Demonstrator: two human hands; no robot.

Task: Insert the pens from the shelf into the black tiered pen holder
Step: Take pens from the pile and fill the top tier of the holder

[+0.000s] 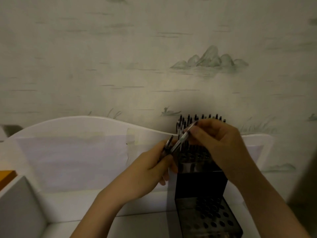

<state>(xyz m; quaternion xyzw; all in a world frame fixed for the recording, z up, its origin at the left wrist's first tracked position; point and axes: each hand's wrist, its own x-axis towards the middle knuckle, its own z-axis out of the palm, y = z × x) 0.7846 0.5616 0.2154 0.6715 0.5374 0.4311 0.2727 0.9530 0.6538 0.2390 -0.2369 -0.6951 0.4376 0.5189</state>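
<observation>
1. Pen holder (200, 184): black, tiered, standing on the white shelf (85, 203) right of centre, against the shelf's curved white back. Far top tier is already packed with pens (202, 117), caps up. The middle tier shows open holes, and the near low tier is all empty holes.
2. Right hand (221, 145): fingers curled, pinching a single pen (181, 139) near its upper end. The pen is slanted, with its lower end toward the left hand, above the middle tier.
3. Left hand (151, 169): closed around a small bunch of spare pens (167, 146), held just left of the holder. Exact count too blurred to tell.
4. Step in hand, my read: the single pen is being taken from the bunch to seat in a middle-tier hole.
5. To do it well: stand the pen upright before lowering it, aim the tip at one open hole, and keep it clear of the caps behind.
6. Keep the left hand's bunch off the holder so it doesn't knock it.
7. Risk: the dim light and the right hand hiding the holes could mean a missed slot.
</observation>
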